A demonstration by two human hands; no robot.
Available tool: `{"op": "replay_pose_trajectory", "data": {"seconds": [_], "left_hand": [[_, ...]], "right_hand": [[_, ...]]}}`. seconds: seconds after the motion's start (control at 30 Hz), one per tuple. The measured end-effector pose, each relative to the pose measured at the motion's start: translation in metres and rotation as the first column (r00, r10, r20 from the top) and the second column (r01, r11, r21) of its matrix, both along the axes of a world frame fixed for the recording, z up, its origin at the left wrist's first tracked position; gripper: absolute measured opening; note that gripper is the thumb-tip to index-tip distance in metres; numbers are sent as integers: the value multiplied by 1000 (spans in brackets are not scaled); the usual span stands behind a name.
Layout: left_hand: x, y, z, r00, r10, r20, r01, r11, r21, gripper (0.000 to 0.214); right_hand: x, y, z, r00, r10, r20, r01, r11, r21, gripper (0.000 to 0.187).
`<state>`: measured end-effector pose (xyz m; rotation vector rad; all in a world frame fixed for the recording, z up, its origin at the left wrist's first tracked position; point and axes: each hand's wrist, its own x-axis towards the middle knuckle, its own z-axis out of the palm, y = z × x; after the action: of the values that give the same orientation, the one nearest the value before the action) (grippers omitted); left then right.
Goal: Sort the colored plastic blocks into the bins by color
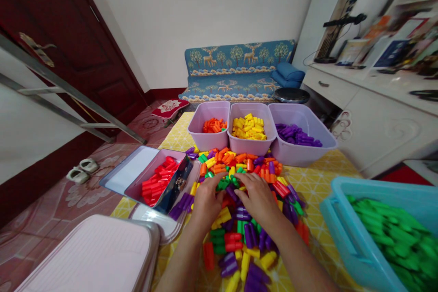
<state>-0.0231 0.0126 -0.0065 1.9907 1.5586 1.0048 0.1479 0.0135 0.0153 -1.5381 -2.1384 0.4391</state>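
A heap of small plastic pieces (239,200) in red, orange, yellow, green and purple lies on the yellow tablecloth (318,182). My left hand (205,198) and my right hand (256,196) rest side by side on the middle of the heap, fingers stretched forward and touching green pieces (224,183). Whether either hand pinches a piece is hidden by the fingers. A bin of red pieces (160,180) stands just left of my left hand.
Three lilac bins stand behind the heap: orange pieces (214,125), yellow pieces (249,127), purple pieces (297,136). A blue bin of green pieces (393,232) is at the right. Lids (96,255) lie front left. Sofa, cabinet, door and ladder surround the table.
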Motion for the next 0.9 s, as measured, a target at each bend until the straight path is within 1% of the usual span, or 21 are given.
{"op": "replay_pose_trajectory", "data": {"seconds": [0.1,0.23,0.3,0.4,0.47,0.53,0.57,0.6,0.63,0.67,0.7,0.73,0.77,0.8,0.83,0.87,0.9], "left_hand": [[1,-1,0,1000,-18,22,19,999,-32,50],[2,-2,-1,997,-70,32,71,997,-16,44],[3,-2,-1,996,-81,30,82,996,-24,43],[3,-1,-2,995,-96,26,97,995,-32,43],[3,-1,-2,995,-100,23,101,994,-32,44],[2,-1,-2,995,-100,21,101,994,-39,43],[2,-2,-2,995,-99,21,100,994,-45,43],[1,-2,-2,995,-96,21,97,994,-50,43],[1,-2,-1,996,-92,21,93,994,-55,42],[1,-2,-1,996,-86,22,87,995,-58,41],[0,-1,-1,997,-79,23,80,995,-59,40],[0,-1,0,997,-75,25,76,995,-62,39],[0,-1,0,997,-72,25,73,995,-65,38],[-1,-1,0,997,-70,27,72,995,-66,37],[-1,-1,-1,997,-69,28,71,995,-66,37],[0,-1,-1,997,-68,31,70,995,-66,37],[0,-1,-1,997,-66,34,68,996,-65,37]], "right_hand": [[1,0,1,1000,8,19,-8,1000,3,30],[4,0,3,999,16,27,-16,1000,-4,26],[4,0,4,999,19,39,-18,1000,-21,27],[2,1,1,1000,7,13,-7,1000,-27,35],[2,3,-3,999,-22,-40,21,999,-30,41],[4,5,-5,989,-65,-130,60,997,-46,39],[5,5,-5,974,-91,-209,82,995,-49,37],[6,5,-3,942,-119,-315,109,993,-49,32],[7,4,0,883,-153,-445,150,988,-43,28],[8,2,5,790,-190,-583,211,977,-32,25],[9,0,12,665,-216,-715,290,957,-20,24],[11,-3,20,514,-219,-829,382,924,-7,24],[12,-6,30,363,-190,-912,478,879,7,25],[15,-9,40,224,-119,-967,564,825,29,23],[18,-11,49,107,-19,-994,634,771,54,22],[22,-13,58,27,73,-997,674,735,72,19],[27,-14,65,-28,132,-991,683,727,78,16]]}}
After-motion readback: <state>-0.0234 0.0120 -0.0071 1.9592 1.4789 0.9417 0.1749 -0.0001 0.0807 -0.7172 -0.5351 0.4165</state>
